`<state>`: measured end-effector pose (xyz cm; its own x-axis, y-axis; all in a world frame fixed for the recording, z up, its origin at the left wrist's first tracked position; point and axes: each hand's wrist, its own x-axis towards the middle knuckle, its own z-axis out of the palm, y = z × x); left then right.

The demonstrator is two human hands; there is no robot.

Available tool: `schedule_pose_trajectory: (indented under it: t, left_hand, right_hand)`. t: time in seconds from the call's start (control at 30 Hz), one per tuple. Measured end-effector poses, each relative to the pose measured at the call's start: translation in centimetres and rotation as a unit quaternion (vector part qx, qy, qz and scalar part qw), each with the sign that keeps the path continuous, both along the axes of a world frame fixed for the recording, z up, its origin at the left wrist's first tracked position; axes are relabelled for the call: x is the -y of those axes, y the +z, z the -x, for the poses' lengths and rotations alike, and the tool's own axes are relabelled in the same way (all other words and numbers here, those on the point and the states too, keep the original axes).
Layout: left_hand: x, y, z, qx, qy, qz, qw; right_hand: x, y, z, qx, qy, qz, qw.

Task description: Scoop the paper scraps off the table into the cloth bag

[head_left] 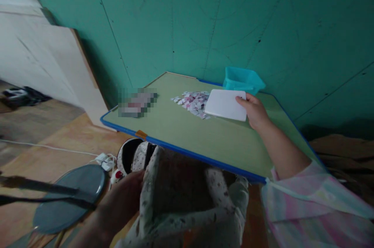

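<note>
Head view: right hand (254,111) pinching white board (225,104) beside paper bits (193,102), centre frame; left hand (122,201) gripping cushion (181,205), lower frame.

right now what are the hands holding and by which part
The right hand grips the white board by its right edge. The left hand rests on the spotted cushion; a grip cannot be told.
</note>
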<state>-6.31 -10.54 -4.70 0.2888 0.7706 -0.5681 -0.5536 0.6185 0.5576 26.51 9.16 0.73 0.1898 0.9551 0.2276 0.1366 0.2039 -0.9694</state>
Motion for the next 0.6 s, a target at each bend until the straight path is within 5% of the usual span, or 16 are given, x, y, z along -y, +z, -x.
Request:
schedule_pose_trajectory:
  t: [0.1, 0.3, 0.6]
  left_hand:
    - [-0.04, -0.31, 0.06, 0.049, -0.001, -0.011, 0.999]
    - [0.11, -0.56, -0.32, -0.081, -0.033, -0.013, 0.996]
    - [-0.20, -0.25, -0.73, -0.016, -0.026, 0.015, 0.999]
  right_hand:
    - [-0.10, -0.12, -0.09, 0.006, 0.002, 0.000, 1.000]
    - [-0.14, -0.16, -0.21, 0.006, 0.006, -0.005, 1.000]
    - [0.00, -0.15, 0.11, -0.026, 0.015, -0.007, 1.000]
